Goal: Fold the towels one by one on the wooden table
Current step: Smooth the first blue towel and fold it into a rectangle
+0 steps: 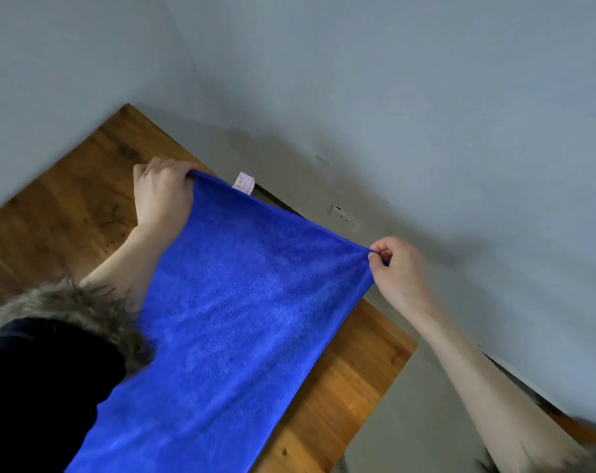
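A person stretches a blue towel (228, 322) by its two far corners above a wooden table (64, 213) set into the corner of a grey wall (392, 97). The left hand (161, 192) grips one corner with the fingers curled over the hem and the knuckles toward the wall. The right hand (397, 271) pinches the other corner between thumb and bent fingers, with a bit of cloth showing inside the grip. The hands are held well apart, so the edge between them is pulled nearly straight, apparently to take out the slack and square the cloth before a fold.

A small pink label (244, 182) stands up from the far hem near the left hand. The rest of the towel runs back toward the person and out of the bottom of the picture. Whether its near part lies on the table or hangs free of it cannot be told from this tilted, slightly blurred view.

Both forearms are bare and reach forward, the left one partly hidden behind the cloth. A dark sleeve (40, 387) with a grey fur trim (68, 308) fills the lower left. No fold is visible in the towel yet, and no other towel shows in the frame.
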A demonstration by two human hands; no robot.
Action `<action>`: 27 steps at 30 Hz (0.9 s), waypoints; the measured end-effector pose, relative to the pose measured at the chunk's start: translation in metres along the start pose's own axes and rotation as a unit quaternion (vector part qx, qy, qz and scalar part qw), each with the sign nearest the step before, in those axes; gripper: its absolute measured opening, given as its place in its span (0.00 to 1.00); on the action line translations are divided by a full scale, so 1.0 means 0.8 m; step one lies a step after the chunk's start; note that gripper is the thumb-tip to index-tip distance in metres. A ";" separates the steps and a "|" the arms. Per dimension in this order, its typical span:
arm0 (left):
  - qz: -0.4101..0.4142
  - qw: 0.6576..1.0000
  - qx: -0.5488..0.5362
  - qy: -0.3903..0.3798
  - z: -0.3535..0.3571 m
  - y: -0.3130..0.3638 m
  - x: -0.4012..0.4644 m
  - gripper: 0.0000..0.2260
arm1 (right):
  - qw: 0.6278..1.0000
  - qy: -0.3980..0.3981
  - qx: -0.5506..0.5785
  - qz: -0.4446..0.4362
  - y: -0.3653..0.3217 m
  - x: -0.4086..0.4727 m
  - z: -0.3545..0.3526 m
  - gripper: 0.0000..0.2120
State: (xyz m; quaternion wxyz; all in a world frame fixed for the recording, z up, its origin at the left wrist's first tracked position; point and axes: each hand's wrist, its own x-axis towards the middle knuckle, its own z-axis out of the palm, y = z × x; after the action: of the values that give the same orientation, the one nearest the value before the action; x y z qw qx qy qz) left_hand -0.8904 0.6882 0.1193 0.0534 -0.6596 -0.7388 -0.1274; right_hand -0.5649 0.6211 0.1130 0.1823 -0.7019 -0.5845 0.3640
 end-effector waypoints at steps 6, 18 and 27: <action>-0.021 0.997 -0.048 0.063 -0.068 0.011 0.038 0.10 | 0.995 0.085 0.002 -0.043 -0.061 0.022 -0.067 0.06; -0.047 0.983 -0.173 0.024 -0.217 -0.093 -0.116 0.08 | 0.981 -0.056 0.006 -0.185 -0.165 -0.148 -0.059 0.06; -0.138 0.970 -0.185 0.082 -0.292 -0.179 -0.300 0.09 | 0.939 -0.180 -0.045 -0.288 -0.209 -0.319 -0.002 0.08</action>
State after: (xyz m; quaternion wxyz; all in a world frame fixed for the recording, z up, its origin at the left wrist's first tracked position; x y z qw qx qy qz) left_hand -1.0234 0.3832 0.2679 -0.0272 -0.5375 -0.7792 -0.3211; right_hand -0.6921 0.4199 0.3043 0.1391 -0.4334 -0.8008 0.3892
